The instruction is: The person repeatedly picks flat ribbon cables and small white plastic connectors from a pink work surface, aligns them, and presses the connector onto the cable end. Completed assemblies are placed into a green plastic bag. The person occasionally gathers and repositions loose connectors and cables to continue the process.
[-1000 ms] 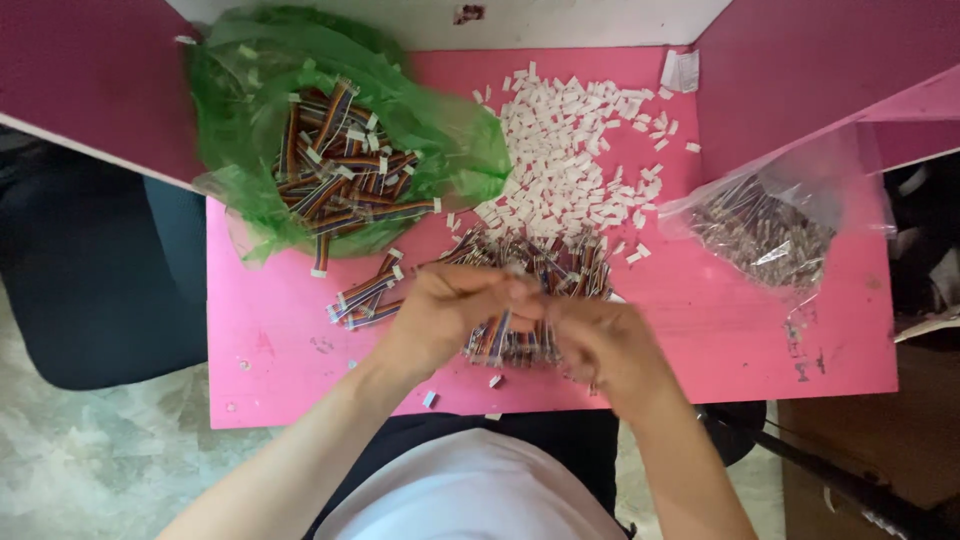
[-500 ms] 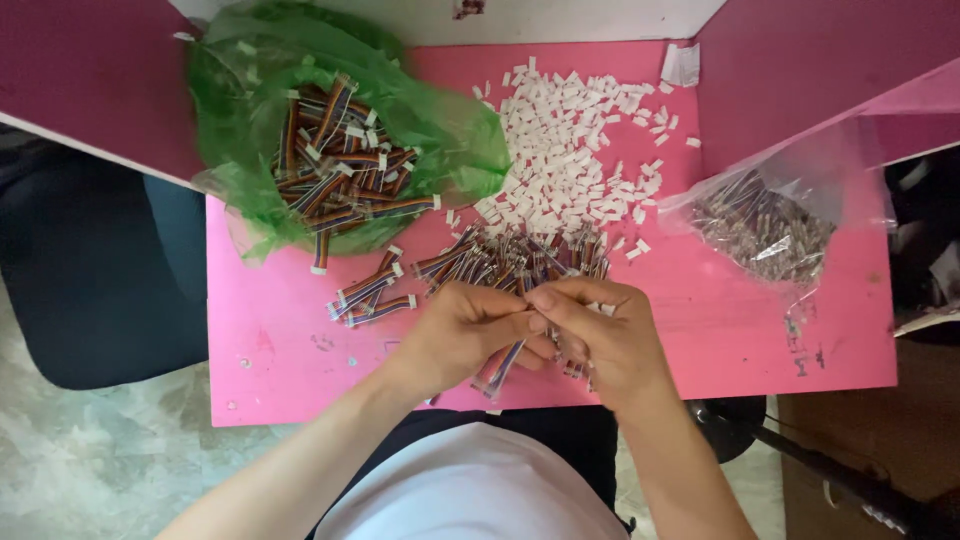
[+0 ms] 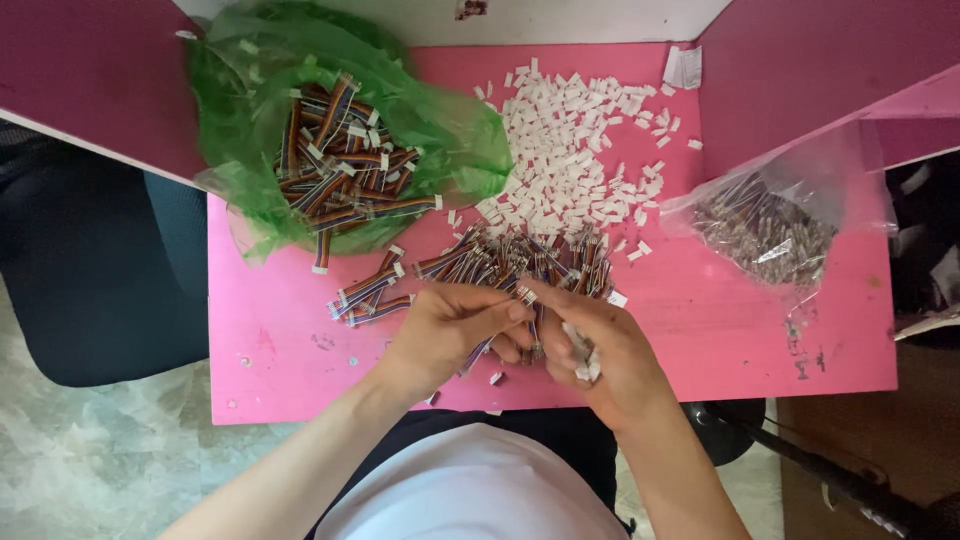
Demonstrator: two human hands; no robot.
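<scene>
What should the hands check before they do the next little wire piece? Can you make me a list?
1. Left hand pinching a striped wire: ok.
2. Right hand holding white plugs: ok.
3. Plug seated on the wire end: cannot tell, fingers hide it.
4. More loose wires close by: ok.
5. White plug pile within reach: ok.
6. Green bag open, with wires inside: ok.

Free room: bare bench (image 3: 290,340) strip front-left and front-right, w/ a few stray bits. Obstacles: green bag (image 3: 300,120) rear-left, white connector heap (image 3: 575,150) centre-rear, clear bag (image 3: 770,225) right, loose cable pile (image 3: 510,262) just beyond hands; side walls appear to close both flanks.
</scene>
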